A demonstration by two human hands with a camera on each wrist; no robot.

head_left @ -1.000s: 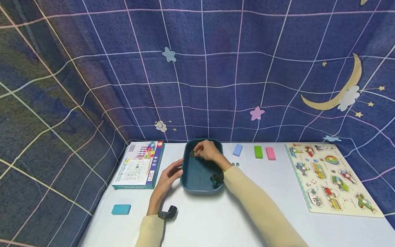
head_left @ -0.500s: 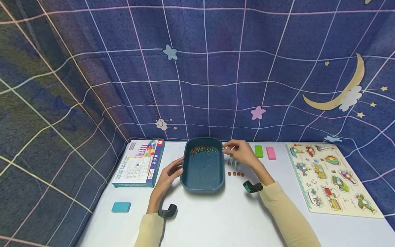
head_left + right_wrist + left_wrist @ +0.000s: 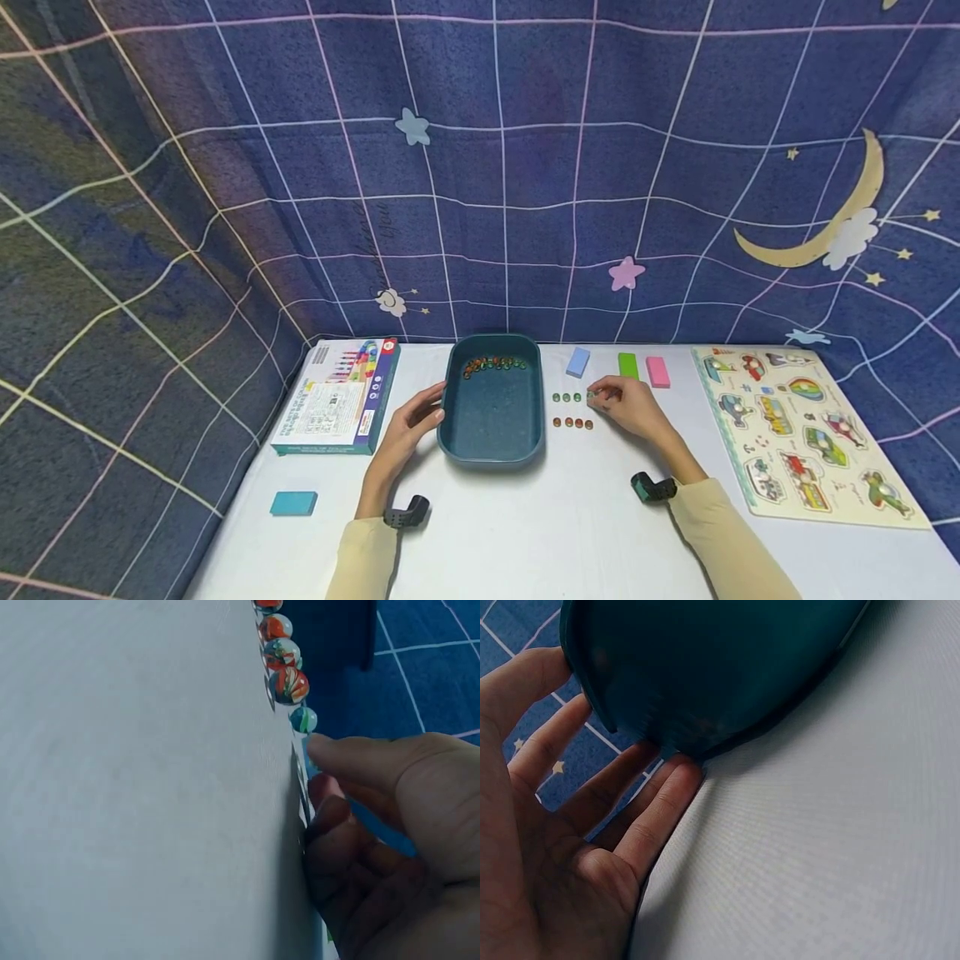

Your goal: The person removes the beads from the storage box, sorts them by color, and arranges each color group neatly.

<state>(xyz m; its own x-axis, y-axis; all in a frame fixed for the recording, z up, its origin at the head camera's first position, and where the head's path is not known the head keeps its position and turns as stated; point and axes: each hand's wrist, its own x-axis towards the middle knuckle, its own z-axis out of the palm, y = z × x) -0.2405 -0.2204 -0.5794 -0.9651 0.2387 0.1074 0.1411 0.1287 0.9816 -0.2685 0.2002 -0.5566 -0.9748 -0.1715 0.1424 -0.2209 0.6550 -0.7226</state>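
Note:
My left hand (image 3: pixel 405 429) rests against the left wall of a dark teal plastic bin (image 3: pixel 491 446), its fingers extended and fingertips touching the side in the left wrist view. Inside the bin, several orange and green marbles (image 3: pixel 495 363) lie along the far end. Right of the bin, my right hand (image 3: pixel 630 407) pinches a green marble (image 3: pixel 591 395) at the table, mostly hidden by the fingers. It is at the right end of a row of green marbles (image 3: pixel 567 397). Nearer me runs a row of orange-red marbles (image 3: pixel 573 423), whose swirls show in the right wrist view.
Blue (image 3: pixel 578 362), green (image 3: pixel 628 365) and pink blocks (image 3: pixel 657 372) lie behind the right hand. A picture puzzle board (image 3: pixel 806 433) lies at far right. A printed box (image 3: pixel 337 400) and a teal block (image 3: pixel 293 503) are at left. A grid-patterned curtain (image 3: pixel 480 167) hangs behind.
My right hand has moved from inside the bin, over its right rim, to the right end of the green marble row, carrying a marble. The left hand stays at the bin's side.

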